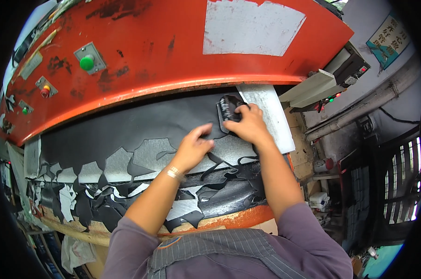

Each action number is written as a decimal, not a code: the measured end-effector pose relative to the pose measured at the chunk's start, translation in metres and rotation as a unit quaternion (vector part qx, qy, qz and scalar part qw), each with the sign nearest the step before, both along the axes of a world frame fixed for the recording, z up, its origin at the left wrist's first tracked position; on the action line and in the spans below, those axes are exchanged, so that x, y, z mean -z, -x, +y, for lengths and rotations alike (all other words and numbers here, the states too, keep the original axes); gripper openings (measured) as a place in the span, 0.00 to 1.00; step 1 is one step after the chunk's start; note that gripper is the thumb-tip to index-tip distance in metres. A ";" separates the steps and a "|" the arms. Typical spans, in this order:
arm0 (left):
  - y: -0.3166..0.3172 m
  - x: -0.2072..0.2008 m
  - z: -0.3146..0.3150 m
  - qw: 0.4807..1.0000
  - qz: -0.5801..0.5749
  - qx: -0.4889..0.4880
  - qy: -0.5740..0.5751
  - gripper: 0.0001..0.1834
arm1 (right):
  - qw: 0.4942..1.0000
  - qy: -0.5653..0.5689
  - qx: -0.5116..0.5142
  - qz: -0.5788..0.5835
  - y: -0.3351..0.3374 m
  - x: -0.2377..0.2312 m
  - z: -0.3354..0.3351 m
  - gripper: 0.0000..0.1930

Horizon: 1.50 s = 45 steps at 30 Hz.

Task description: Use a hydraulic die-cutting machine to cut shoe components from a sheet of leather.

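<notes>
My right hand grips a black cutting die with pale marks on its side, thumb on the near side and fingers over the top. The die rests at the right end of a dark grey sheet of leather-like material. Just left of it, my left hand hovers over or touches the sheet's near edge, with fingers bent and apart and nothing in them. That near edge is jagged with cut-out shapes. Under the sheet lies a pale, worn cutting board.
Across the far side runs the orange beam of a press, with a green button and a red knob. Ragged dark scraps hang along the near edge. A control box with lit buttons stands to the right.
</notes>
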<state>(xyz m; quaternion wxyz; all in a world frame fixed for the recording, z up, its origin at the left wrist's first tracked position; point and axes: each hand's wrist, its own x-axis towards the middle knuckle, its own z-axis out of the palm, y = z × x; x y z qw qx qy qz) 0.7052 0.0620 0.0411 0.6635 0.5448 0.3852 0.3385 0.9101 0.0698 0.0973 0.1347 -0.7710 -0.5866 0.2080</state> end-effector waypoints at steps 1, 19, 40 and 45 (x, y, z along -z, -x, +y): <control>-0.016 -0.002 0.010 1.000 -0.009 0.003 0.011 0.35 | 0.997 -0.055 -0.011 0.059 -0.018 0.006 -0.006 0.34; 0.059 -0.015 -0.113 0.983 0.073 -0.140 0.095 0.09 | 0.890 -0.095 0.020 0.445 0.021 0.037 -0.072 0.31; 0.053 0.031 -0.031 0.794 0.401 -0.316 -0.330 0.22 | 0.977 -0.109 -0.167 0.072 0.009 0.056 -0.006 0.56; 0.052 0.034 -0.024 0.748 0.460 -0.306 -0.368 0.15 | 0.971 -0.112 -0.206 0.055 0.006 0.059 0.003 0.48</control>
